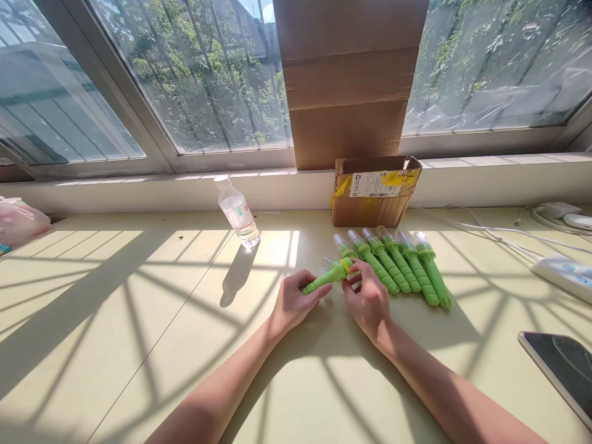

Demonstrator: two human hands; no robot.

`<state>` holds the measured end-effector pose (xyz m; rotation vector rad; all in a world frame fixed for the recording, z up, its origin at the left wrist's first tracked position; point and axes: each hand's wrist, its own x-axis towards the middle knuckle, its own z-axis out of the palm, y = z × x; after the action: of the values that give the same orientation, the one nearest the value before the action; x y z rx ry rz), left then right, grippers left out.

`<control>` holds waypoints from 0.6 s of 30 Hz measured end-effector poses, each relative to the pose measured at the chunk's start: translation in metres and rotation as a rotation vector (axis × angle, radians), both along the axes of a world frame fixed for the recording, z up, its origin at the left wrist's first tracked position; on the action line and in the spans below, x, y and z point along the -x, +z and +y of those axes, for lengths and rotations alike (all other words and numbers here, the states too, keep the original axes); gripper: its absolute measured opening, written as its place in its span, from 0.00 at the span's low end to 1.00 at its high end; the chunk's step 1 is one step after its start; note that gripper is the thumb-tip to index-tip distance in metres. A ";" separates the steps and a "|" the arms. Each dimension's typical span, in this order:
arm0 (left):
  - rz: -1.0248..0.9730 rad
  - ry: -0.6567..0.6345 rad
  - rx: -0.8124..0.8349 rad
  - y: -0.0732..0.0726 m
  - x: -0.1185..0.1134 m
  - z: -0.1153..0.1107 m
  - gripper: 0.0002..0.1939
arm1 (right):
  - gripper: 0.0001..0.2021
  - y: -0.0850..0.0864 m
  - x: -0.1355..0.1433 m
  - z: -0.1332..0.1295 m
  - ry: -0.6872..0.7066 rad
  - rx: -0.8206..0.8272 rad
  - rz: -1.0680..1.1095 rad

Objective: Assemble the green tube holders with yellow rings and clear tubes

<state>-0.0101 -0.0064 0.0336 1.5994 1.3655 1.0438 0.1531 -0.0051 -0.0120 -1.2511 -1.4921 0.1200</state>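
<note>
My left hand (296, 300) is closed around the ribbed handle of a green light stick (319, 282), tilted with its wider end up and to the right. At that wider end, beside a yellow band (346, 265), the thumb and fingers of my right hand (367, 296) are pinched. A small clear piece (327, 262) shows just behind the stick; whether it is attached I cannot tell. Right of my hands, several similar green light sticks (407, 268) with clear caps lie side by side on the pale yellow table (152, 345).
Behind the sticks stands an open cardboard box (374, 194) with a label. A clear plastic bottle (238, 216) is upright at the back left. To the right are a power strip (564, 274), white cables (490, 229) and a phone (562, 370). A pinkish plastic bag (21, 222) sits far left.
</note>
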 end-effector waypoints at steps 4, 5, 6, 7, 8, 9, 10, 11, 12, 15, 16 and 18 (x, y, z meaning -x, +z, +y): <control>-0.030 -0.029 0.058 0.001 0.002 0.001 0.19 | 0.04 -0.001 0.000 0.000 0.004 -0.010 -0.007; -0.041 -0.041 0.071 0.001 0.003 0.001 0.18 | 0.04 -0.001 0.000 0.000 0.007 -0.010 -0.009; -0.052 -0.054 0.082 0.001 0.003 0.002 0.18 | 0.04 -0.001 0.000 0.000 0.009 -0.010 -0.010; -0.063 -0.065 0.092 0.001 0.003 0.002 0.18 | 0.03 -0.002 0.000 0.000 0.009 -0.013 -0.011; -0.074 -0.074 0.098 0.000 0.004 0.003 0.18 | 0.03 -0.002 0.000 0.000 0.008 -0.016 -0.011; -0.080 -0.078 0.101 0.000 0.003 0.003 0.18 | 0.03 -0.003 -0.001 0.000 0.006 -0.022 -0.011; -0.079 -0.074 0.098 0.000 0.003 0.003 0.18 | 0.02 -0.003 -0.001 0.001 0.007 -0.029 -0.010; -0.070 -0.064 0.090 -0.001 0.002 0.003 0.17 | 0.02 -0.004 -0.001 0.001 0.007 -0.037 -0.008; -0.054 -0.053 0.078 -0.001 0.002 0.002 0.17 | 0.03 -0.004 -0.002 0.001 0.008 -0.045 -0.005; 0.021 -0.033 0.014 -0.002 0.000 0.001 0.19 | 0.03 -0.005 -0.002 0.001 0.003 -0.064 0.000; 0.042 -0.032 -0.008 -0.003 0.000 0.001 0.19 | 0.03 -0.005 -0.003 0.001 0.001 -0.066 -0.002; 0.067 -0.031 -0.041 -0.004 0.000 0.000 0.19 | 0.04 -0.004 -0.003 0.000 0.001 -0.067 -0.008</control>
<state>-0.0105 -0.0061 0.0297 1.6947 1.3668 1.0138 0.1558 -0.0049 -0.0165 -1.1987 -1.4923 0.0655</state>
